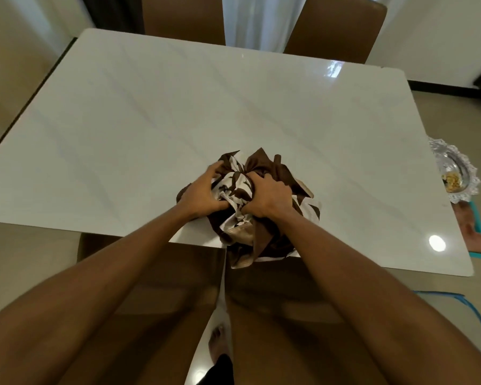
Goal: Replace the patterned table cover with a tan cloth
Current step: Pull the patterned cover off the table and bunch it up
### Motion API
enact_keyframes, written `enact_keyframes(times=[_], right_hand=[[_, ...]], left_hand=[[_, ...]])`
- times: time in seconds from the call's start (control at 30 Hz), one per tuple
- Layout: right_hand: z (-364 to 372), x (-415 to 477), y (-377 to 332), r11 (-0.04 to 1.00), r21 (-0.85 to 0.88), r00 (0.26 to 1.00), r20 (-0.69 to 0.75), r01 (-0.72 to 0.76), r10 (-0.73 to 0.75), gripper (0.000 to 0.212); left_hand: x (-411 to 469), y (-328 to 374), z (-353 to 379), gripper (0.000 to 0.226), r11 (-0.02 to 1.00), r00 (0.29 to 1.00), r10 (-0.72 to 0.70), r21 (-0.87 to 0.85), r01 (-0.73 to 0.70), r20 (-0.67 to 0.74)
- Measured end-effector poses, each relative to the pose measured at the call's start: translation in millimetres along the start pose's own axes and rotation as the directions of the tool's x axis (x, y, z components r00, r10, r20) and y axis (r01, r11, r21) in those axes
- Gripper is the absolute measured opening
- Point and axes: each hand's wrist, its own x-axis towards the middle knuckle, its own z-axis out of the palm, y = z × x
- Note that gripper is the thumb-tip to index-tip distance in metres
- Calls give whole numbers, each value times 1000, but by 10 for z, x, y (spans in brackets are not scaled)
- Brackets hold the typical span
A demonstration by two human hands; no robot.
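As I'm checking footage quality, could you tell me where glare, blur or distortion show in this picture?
Head view: glare spots on the glossy table near its right front corner and far right side; wide-angle distortion bows its edges; the patterned cover, left hand and right hand look fairly sharp.

Counting now. One glossy white rectangular tabletop is filling the middle. One crumpled brown-and-white patterned cloth bundle is lying at its near edge. Two bare hands are showing: left hand, right hand. Four brown chair backs are standing round it: far-left back, far-right back, near-left back, near-right back. One scalloped silver metal tray is sitting off the right edge. One bare foot is showing on the near floor.
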Motion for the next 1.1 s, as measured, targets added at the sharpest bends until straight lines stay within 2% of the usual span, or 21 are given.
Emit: enact_keyframes(times=[0.07,0.13,0.17,0.27,0.33,0.43,0.53,0.6,0.7,0.83,0.97,1.1], right_hand=[[-11,-34,119,999,30,999,-26,42,-41,95],[34,-86,204,999,38,999,-45,33,-31,100],[66,-108,222,999,38,999,-49,-2,4,104],[151,-124,251,994,15,992,-51,-110,111,120],[192,-108,318,984,70,986,9,-165,164,130],[147,-4,499,938,216,957,173,-269,235,133],[11,117,549,961,141,942,273,-239,195,127],[-33,124,461,982,80,962,226,-173,151,121],[-6,72,323,992,96,987,142,-84,70,109],[86,-63,294,977,207,996,85,-53,36,82],[179,-375,398,925,375,997,33,-71,63,73],[241,-758,663,859,500,994,41,-108,101,72]], left_hand=[[-86,-105,-3,114,988,987,-136,59,141,-82],[-168,-167,61,112,965,976,-212,145,218,-57],[-203,-140,116,102,965,974,-227,129,228,-24],[-261,85,339,59,967,969,-247,-57,248,22],[-264,160,480,50,971,976,-219,-99,219,8],[-223,124,546,60,971,976,-218,-95,217,1],[-151,81,529,60,965,973,-220,-132,228,67],[-98,55,523,59,967,972,-211,-125,223,101],[-41,39,542,45,961,966,-243,-115,252,84],[-44,73,559,35,956,966,-254,-141,257,39],[-152,82,657,24,956,962,-270,-114,271,22],[-418,124,890,42,967,976,-217,-126,220,36]])
